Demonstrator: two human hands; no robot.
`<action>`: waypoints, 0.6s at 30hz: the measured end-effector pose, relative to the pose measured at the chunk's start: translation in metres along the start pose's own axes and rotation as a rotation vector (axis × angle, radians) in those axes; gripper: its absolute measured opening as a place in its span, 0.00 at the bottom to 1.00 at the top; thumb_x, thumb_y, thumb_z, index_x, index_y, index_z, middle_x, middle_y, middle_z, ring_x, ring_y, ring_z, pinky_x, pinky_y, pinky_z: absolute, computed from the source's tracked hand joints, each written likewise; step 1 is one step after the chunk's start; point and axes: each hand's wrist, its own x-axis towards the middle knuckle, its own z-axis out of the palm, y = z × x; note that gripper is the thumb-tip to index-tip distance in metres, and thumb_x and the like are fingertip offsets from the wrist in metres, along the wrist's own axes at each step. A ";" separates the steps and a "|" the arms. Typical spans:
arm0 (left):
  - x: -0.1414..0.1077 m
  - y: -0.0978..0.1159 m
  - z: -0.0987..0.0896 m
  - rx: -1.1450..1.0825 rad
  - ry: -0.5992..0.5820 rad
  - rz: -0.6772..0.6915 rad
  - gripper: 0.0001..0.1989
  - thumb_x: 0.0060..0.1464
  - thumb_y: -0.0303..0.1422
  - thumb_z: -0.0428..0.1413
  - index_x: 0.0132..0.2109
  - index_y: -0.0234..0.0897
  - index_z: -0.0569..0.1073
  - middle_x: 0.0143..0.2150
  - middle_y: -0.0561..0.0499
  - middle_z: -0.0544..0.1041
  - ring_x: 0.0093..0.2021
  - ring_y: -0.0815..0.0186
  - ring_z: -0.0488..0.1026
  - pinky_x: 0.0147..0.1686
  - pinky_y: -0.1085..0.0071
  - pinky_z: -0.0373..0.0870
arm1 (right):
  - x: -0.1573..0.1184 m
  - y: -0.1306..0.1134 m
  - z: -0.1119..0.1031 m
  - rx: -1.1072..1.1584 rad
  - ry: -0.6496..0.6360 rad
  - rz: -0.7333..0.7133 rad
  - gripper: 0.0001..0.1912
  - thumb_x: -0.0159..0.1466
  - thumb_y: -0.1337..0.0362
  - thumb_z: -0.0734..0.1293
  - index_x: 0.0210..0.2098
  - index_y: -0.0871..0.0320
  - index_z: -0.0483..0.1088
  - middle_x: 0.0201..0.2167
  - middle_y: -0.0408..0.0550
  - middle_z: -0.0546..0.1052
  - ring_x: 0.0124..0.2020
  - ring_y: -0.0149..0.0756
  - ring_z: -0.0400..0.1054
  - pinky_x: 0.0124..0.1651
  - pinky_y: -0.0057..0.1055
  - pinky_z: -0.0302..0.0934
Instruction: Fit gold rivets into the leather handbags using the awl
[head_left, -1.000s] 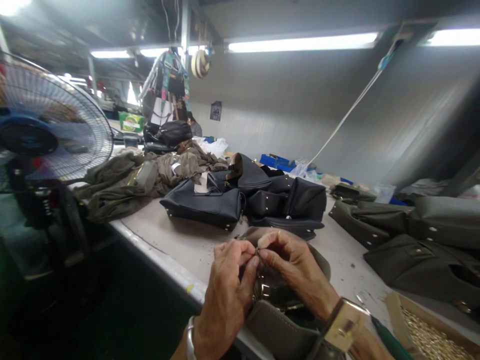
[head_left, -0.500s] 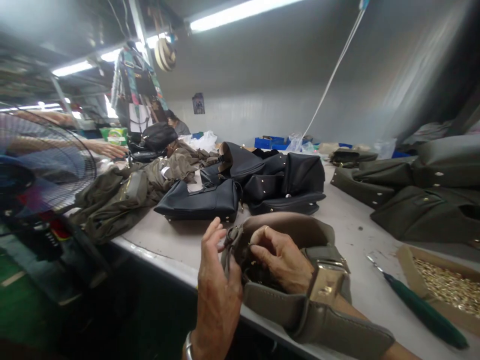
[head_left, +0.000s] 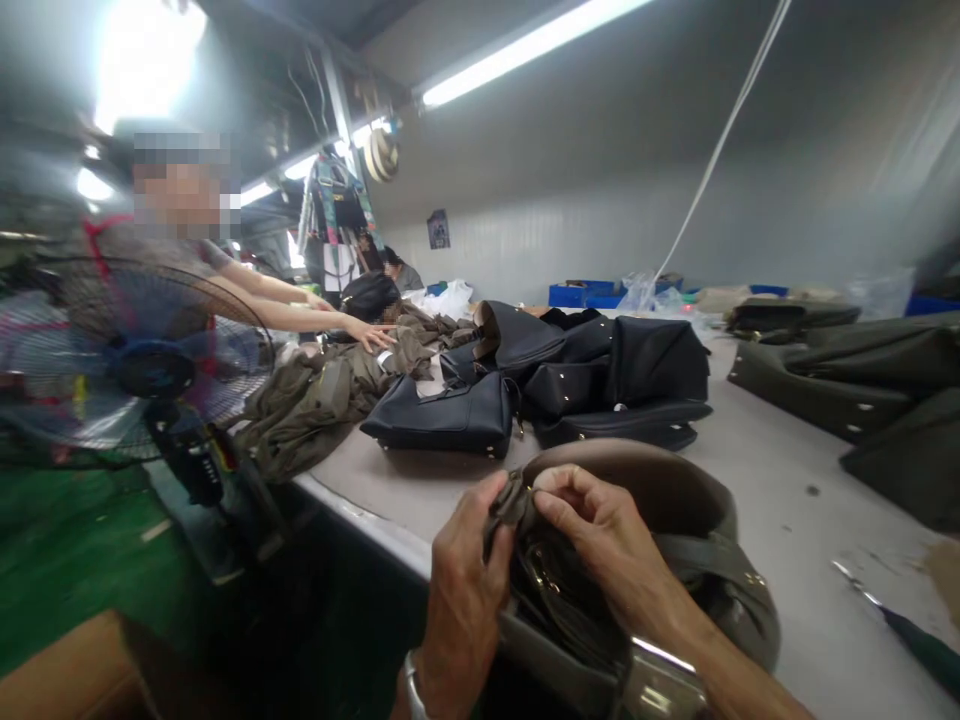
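Observation:
An olive-brown handbag (head_left: pixel 720 500) lies open in front of me on the table, its mouth toward me. My left hand (head_left: pixel 469 570) pinches a bunched fold of the bag's dark lining (head_left: pixel 514 505) between thumb and fingers. Against the same fold, my right hand (head_left: pixel 592 515) presses its thumb and forefinger together; a tiny gold glint shows near the tips. Inside the bag, a gold zip (head_left: pixel 544 575) is partly visible below the right hand. A shiny gold clasp plate (head_left: pixel 664 680) sits under my right wrist.
Black handbags (head_left: pixel 442 415) are heaped ahead, and olive bags (head_left: pixel 832 390) lie to the right. A green-handled awl-like tool (head_left: pixel 919 640) rests at right. Olive fabric pieces (head_left: pixel 315 400) cover the left side. A fan (head_left: pixel 161 365) stands beside the table; a co-worker's hand (head_left: pixel 367 332) reaches over the fabric.
My left fingers have closed on the lining, and my right hand has come up out of the bag to meet them. The view has swung left, bringing the co-worker more into sight.

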 end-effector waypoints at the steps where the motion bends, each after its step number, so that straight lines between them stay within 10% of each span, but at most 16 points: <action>1: 0.001 -0.002 0.000 -0.014 -0.004 0.026 0.16 0.62 0.31 0.49 0.56 0.45 0.67 0.55 0.53 0.71 0.56 0.69 0.68 0.58 0.74 0.63 | 0.002 0.002 -0.002 0.015 -0.010 -0.001 0.17 0.59 0.52 0.70 0.30 0.61 0.66 0.25 0.43 0.68 0.27 0.28 0.61 0.30 0.24 0.57; 18: 0.021 -0.021 0.021 -0.168 0.046 -0.179 0.15 0.65 0.35 0.44 0.51 0.36 0.72 0.45 0.48 0.73 0.48 0.66 0.69 0.50 0.70 0.63 | -0.002 0.035 0.001 -0.447 0.018 -0.339 0.04 0.65 0.67 0.63 0.32 0.58 0.67 0.36 0.45 0.70 0.41 0.32 0.65 0.45 0.27 0.58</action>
